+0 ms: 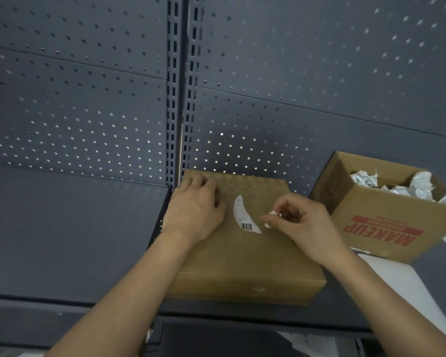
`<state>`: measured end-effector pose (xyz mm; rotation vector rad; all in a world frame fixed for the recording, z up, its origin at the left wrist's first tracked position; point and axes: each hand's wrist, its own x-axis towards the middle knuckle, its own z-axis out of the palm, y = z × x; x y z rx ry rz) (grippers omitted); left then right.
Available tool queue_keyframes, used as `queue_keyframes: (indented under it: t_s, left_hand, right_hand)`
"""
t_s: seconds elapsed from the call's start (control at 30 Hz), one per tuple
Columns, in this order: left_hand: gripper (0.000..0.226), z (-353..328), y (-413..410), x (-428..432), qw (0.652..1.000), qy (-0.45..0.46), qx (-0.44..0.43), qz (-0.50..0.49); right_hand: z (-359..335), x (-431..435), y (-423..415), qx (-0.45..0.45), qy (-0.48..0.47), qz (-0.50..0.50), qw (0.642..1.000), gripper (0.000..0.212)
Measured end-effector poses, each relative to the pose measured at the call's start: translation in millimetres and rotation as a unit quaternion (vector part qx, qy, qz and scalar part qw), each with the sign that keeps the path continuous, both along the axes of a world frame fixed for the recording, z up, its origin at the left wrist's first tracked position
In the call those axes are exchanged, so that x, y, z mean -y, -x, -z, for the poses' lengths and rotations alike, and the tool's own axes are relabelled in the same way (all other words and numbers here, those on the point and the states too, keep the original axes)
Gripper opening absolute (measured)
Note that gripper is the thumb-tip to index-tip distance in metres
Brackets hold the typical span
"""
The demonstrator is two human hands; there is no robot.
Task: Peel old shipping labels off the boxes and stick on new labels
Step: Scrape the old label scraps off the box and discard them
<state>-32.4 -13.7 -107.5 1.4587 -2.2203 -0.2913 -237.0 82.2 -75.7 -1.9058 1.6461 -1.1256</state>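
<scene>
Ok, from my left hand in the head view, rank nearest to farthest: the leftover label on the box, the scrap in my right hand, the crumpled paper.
1. Leftover label, just right of the left hand.
2. Scrap, further right, pinched by the right hand.
3. Crumpled paper, far right, in the open box.

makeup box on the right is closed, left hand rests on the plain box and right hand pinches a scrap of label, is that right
Not closed: the head view shows the makeup box open, with crumpled white paper inside. The rest holds: the left hand rests on the plain box and the right hand pinches a scrap of label.
</scene>
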Motion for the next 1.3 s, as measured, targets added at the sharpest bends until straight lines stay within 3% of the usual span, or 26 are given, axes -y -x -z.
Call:
queue_keyframes:
  t_s: [0.1, 0.23, 0.3, 0.37, 0.53, 0.83, 1.17, 1.3]
  left_hand:
    - [0.034, -0.4, 0.1, 0.2, 1.000, -0.002, 0.003, 0.002]
    - [0.034, -0.7, -0.3, -0.6, 1.000, -0.006, 0.003, 0.000]
    - [0.035, -0.8, -0.2, -1.0, 1.000, -0.004, 0.004, 0.000]
    - [0.036, -0.9, 0.1, -0.8, 1.000, -0.004, 0.006, 0.000]
    - [0.039, -0.8, -0.6, -1.1, 1.000, -0.008, 0.011, 0.001]
    - [0.037, -0.2, 0.0, -1.1, 1.000, 0.001, 0.010, 0.001]
    - [0.038, -1.1, 0.6, -1.4, 1.000, -0.003, 0.019, 0.002]
    - [0.038, -1.8, 0.2, -1.3, 1.000, -0.006, 0.019, 0.003]
  right_hand:
    - [-3.3, 2.4, 2.7, 0.006, -0.005, -0.017, 1.000, 0.013]
    - [-0.6, 4.4, 9.9, -0.113, -0.031, -0.026, 0.993, 0.011]
    - [-7.9, 4.7, 9.5, -0.175, -0.064, -0.044, 0.981, 0.025]
    - [-16.7, 6.7, 8.0, -0.256, -0.093, -0.081, 0.959, 0.048]
    - [-31.0, 14.3, 2.9, -0.378, -0.106, -0.155, 0.907, 0.014]
    - [-43.0, 28.1, -8.5, -0.522, -0.118, -0.211, 0.818, 0.027]
    - [-39.5, 33.4, -12.2, -0.581, -0.105, -0.207, 0.780, 0.030]
    - [-36.0, 32.8, -10.1, -0.572, -0.085, -0.200, 0.791, 0.030]
